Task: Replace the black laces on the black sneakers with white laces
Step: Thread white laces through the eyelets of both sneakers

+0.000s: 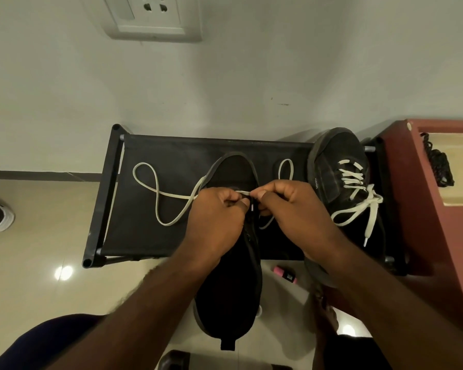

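We are letting the white lace (pixel 157 192) loop slack on the rack (pixel 145 236), likely for free feeding; left hand (pixel 214 217) and right hand (pixel 292 206) are both pinching it over the middle sneaker (pixel 233 169); the laced sneaker (pixel 332 148) is standing aside.

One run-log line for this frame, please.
stage: threading white lace into middle sneaker | left hand: pinches lace | right hand: pinches lace | right-side sneaker: already white-laced | surface: black rack

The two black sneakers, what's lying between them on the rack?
In the head view, a loop of white lace lies on the rack between the middle sneaker and the laced sneaker.
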A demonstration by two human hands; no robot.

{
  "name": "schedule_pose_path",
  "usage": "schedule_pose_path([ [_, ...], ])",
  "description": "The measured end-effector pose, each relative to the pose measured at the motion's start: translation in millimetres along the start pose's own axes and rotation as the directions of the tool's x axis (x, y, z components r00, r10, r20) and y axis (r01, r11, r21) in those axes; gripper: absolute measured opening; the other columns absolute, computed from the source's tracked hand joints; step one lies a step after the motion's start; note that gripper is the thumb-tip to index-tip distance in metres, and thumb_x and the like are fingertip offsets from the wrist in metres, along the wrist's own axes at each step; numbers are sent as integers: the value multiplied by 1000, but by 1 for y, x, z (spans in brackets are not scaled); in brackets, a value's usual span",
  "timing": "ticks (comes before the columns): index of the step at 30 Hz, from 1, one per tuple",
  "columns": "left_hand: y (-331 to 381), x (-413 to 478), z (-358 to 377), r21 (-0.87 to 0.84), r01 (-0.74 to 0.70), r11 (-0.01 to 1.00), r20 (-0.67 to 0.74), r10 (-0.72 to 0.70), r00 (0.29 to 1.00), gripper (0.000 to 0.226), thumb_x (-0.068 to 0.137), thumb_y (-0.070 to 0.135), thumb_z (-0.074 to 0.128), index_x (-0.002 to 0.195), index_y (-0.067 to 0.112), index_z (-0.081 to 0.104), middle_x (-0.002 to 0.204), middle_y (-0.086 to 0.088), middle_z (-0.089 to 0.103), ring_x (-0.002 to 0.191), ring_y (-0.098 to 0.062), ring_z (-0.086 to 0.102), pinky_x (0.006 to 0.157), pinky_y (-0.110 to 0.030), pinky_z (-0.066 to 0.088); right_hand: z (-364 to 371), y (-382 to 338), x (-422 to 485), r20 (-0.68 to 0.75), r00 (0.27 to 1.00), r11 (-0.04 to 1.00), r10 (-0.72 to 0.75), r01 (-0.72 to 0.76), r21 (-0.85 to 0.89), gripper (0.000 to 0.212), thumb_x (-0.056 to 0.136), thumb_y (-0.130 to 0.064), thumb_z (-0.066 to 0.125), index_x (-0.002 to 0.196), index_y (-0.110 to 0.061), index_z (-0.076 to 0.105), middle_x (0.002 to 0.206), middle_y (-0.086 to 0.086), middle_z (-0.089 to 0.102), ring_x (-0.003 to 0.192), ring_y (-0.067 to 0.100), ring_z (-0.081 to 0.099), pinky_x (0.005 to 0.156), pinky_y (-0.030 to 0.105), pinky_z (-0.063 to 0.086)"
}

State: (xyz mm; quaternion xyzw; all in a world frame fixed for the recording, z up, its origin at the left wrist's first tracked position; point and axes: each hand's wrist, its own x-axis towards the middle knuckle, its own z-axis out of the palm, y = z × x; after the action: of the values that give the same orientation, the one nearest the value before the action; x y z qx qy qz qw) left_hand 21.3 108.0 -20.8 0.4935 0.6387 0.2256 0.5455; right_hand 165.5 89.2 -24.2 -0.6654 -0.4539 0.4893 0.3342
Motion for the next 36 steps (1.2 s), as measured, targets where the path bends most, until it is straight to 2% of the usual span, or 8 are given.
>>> schedule_pose_path([
  [7, 3, 0, -4, -76, 87, 993, 42, -84, 996, 13, 90, 11, 65, 80, 8, 73, 61, -7, 58, 51, -12, 48, 52, -28, 40, 2, 4, 2, 64, 998, 1000, -14, 14, -4, 13, 88, -17, 76, 99, -14, 71, 84, 7, 73, 74, 15, 69, 65, 23, 56],
  [14, 0, 5, 2, 31, 43, 999, -6, -43, 999, 16, 92, 15, 63, 80, 14, 74, 61, -3, 65, 56, -15, 55, 63, -38, 48, -1, 4, 2, 91, 996, 1000, 10, -7, -25, 21, 91, -4, 68, 102, -21, 65, 79, 5, 71, 68, 13, 67, 63, 26, 57],
  [20, 1, 6, 2, 117, 7, 993, -33, -3, 999, 14, 95, 18, 60, 90, 14, 73, 75, -3, 71, 70, -21, 65, 76, -45, 57, -4, -4, -3, 162, 952, 960, 261, -273, 58, 28, 90, -6, 66, 116, -14, 60, 74, 4, 68, 61, 10, 65, 56, 22, 51],
  [23, 2, 7, 3, 158, -4, 987, -32, 10, 999, 15, 95, 19, 60, 91, 13, 73, 77, -4, 72, 75, -23, 69, 78, -46, 57, -8, -5, -6, 156, 942, 948, 297, -272, -163, 8, 93, -13, 63, 95, -17, 69, 74, 2, 69, 61, 7, 62, 53, 20, 49],
  [26, 2, 8, 4, 175, -3, 985, -29, 8, 1000, 16, 95, 18, 60, 90, 11, 73, 77, -7, 72, 76, -27, 69, 79, -48, 56, -9, -7, -11, 121, 980, 954, 158, -120, -276, 23, 97, -21, 61, 75, -17, 68, 57, -10, 60, 51, -2, 54, 55, 19, 44],
  [31, 1, 10, 4, 160, -2, 987, -29, 6, 1000, 15, 95, 19, 61, 91, 12, 74, 76, -6, 73, 76, -26, 70, 79, -48, 57, -9, -22, -12, 28, 999, 997, -22, 20, 72, 19, 84, -27, 59, 71, -24, 71, 96, -5, 68, 90, 10, 64, 80, 25, 48],
  [34, 0, 11, 2, 144, 15, 989, -17, -12, 1000, 15, 96, 19, 60, 90, 14, 73, 77, -9, 73, 77, -30, 70, 78, -51, 57, -21, -39, -17, 134, 990, 671, 39, -125, 731, 34, 92, -23, 39, 61, -16, 49, 53, 2, 44, 45, 20, 45, 51, 33, 50],
  [36, 0, 11, 2, 134, 25, 991, -13, -24, 1000, 17, 97, 19, 59, 88, 16, 73, 77, -11, 73, 79, -33, 70, 77, -52, 57, -26, -41, -19, 93, 982, 722, 165, -185, 666, 38, 97, -20, 35, 59, -18, 38, 46, -3, 28, 37, 11, 25, 39, 23, 29],
])
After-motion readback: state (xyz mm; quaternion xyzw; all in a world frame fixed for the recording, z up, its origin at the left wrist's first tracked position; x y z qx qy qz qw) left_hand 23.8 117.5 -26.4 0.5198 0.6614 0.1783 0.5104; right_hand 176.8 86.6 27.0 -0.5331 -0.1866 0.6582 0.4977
